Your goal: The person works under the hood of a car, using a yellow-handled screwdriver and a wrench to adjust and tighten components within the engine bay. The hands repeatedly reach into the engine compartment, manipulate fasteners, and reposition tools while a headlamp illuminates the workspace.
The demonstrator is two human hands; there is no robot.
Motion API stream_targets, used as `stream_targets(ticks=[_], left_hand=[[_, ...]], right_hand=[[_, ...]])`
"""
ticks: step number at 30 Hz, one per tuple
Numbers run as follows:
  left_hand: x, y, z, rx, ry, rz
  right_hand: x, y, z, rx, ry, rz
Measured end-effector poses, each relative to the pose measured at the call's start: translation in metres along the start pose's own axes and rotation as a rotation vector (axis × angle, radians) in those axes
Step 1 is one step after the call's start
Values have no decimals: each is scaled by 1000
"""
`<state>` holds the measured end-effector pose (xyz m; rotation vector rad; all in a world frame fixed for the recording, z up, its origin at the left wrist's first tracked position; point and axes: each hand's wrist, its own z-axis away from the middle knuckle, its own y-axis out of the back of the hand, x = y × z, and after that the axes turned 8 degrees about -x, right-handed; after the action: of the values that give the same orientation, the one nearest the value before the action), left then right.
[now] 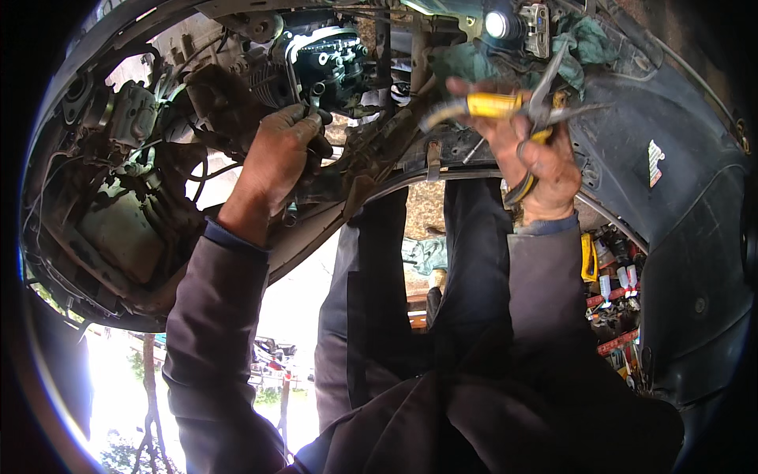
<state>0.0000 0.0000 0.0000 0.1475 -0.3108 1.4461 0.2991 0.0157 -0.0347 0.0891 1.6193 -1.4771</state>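
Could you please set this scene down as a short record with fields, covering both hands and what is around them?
Setting: open vehicle bay with exposed mechanical parts
Left hand: fingers at a dark metal assembly; exact grip unclear
Right hand: holding yellow-and-black-handled pliers, jaws apart, slightly blurred
Light: lit lamp, beyond the right hand
Cloth: crumpled teal cloth, beside the lamp
Lower right: yellow item among assorted small items
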Motion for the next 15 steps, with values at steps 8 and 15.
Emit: stream_targets(ticks=[8, 15], left_hand=[[-3, -10, -13, 9, -20, 19], [-4, -11, -6, 75, -69, -9]], right_hand=[[-7, -19, -53, -45, 111, 63], [23, -48, -22, 1, -464, 472]])
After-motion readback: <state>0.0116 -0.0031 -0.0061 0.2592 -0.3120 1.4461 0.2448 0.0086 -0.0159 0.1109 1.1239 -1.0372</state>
